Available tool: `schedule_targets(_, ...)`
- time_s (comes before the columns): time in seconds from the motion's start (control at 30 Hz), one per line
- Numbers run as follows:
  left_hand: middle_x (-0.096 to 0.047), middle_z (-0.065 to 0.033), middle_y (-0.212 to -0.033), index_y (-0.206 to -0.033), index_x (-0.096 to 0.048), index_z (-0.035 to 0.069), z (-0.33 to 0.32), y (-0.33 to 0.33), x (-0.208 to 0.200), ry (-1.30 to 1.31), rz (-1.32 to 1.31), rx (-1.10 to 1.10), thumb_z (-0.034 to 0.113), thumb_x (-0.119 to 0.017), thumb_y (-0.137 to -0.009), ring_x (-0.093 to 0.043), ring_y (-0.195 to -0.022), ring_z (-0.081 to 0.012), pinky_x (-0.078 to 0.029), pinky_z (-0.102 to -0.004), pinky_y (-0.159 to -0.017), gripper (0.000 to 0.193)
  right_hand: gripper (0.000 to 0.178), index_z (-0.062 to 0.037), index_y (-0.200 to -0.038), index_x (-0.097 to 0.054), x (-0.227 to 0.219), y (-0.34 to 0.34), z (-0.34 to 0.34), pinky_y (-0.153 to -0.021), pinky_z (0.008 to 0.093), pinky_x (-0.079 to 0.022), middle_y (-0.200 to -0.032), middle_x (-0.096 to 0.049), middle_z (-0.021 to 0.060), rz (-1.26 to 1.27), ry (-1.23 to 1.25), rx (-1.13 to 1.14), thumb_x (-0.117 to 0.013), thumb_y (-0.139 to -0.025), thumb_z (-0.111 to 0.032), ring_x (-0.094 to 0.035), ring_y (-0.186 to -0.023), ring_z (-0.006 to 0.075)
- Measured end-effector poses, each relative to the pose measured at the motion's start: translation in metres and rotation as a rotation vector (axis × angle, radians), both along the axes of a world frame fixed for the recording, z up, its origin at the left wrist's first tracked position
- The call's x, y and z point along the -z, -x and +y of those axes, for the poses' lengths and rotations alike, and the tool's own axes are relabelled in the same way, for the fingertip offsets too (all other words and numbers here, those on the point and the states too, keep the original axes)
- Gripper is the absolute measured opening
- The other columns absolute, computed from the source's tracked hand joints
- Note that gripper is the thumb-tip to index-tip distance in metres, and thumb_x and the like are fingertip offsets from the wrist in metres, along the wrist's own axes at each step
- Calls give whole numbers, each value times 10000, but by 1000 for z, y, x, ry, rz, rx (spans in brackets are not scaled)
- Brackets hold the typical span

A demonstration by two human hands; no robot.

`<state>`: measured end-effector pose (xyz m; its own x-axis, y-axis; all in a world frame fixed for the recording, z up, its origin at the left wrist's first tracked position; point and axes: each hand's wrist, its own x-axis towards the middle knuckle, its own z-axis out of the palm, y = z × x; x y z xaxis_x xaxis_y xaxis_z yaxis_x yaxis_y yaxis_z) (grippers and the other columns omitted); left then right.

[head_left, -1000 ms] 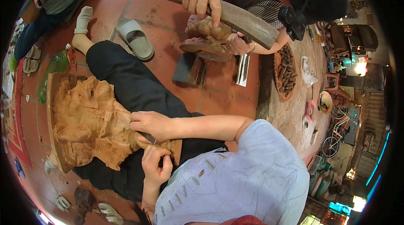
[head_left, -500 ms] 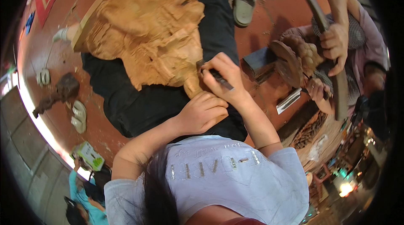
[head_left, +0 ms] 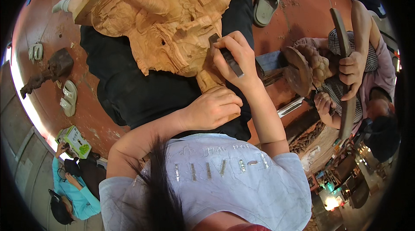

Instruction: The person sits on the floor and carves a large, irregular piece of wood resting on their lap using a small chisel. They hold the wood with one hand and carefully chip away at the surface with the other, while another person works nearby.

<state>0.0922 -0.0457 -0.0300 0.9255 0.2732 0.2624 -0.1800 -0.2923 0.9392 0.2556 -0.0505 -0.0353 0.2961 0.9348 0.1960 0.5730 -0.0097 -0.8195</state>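
Observation:
A large light-brown wood carving (head_left: 173, 28) with folds and hollows lies across my lap on dark trousers. My left hand (head_left: 214, 108) is closed over the end of the narrow stub (head_left: 208, 79) at the carving's near side; its fingertips are partly hidden. My right hand (head_left: 237, 60) grips a short, dark, flat scraping tool (head_left: 229, 59) with a metallic end. The tool's far end meets the carving's right edge, just above the stub.
At right, a co-worker holds a long curved piece of wood (head_left: 346, 36) and a thin tool beside a carving on a round base (head_left: 298, 72). A grey slipper (head_left: 266, 1), white sandals (head_left: 69, 97) and a dark wooden piece (head_left: 60, 63) lie on the tiled floor. Another person (head_left: 80, 192) sits lower left.
The view has shifted, so the carving appears higher and further right. My right hand still holds the tool at its edge, and my left stays on the stub.

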Motion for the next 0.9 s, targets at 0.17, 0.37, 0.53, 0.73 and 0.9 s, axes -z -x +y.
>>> schedule_targets(0.17, -639, -53, -1095, -980, -668, 67, 0, 3, 0, 10, 17, -2, 85, -706, -821, -600, -997, -271, -480, -400, -900, 164, 125, -26, -876, -641, -13, 2, -21, -642, 352, -484, -831, -546, 128, 22, 106, -32, -707, -777, -64, -581, -722, 286)
schedule_targets(0.37, -646, -56, -1072, -953, -671, 64, 0, 1, -2, 6, 14, 5, 105, -707, -848, -607, -1039, -268, -485, -402, -917, 118, 131, -23, -885, -624, -3, -9, 4, -649, 358, -482, -834, -549, 133, 0, 50, -72, -693, -779, -58, -580, -730, 298)
schedule_targets(0.53, -637, -66, -1104, -959, -663, 53, 2, 2, 1, 59, 36, 41, 58, -695, -811, -607, -1065, -274, -490, -406, -943, 152, 124, -10, -891, -622, -8, -6, -10, -657, 349, -483, -836, -558, 129, 9, 81, -112, -671, -783, -45, -586, -730, 291)
schedule_targets(0.73, -634, -69, -1108, -958, -660, 55, 4, 1, 0, 19, 14, 15, 54, -691, -813, -605, -1069, -270, -489, -405, -939, 149, 118, 14, -888, -648, 3, -14, 12, -682, 327, -495, -833, -585, 117, 7, 81, -107, -646, -784, -41, -607, -754, 259)
schedule_targets(0.9, -633, -74, -1126, -982, -653, 50, 4, 3, -1, 35, 53, 54, 28, -669, -781, -603, -1086, -276, -485, -410, -970, 202, 80, 5, -848, -645, -6, -11, -13, -664, 333, -482, -811, -574, 115, 72, 88, -115, -653, -786, -44, -588, -725, 255)
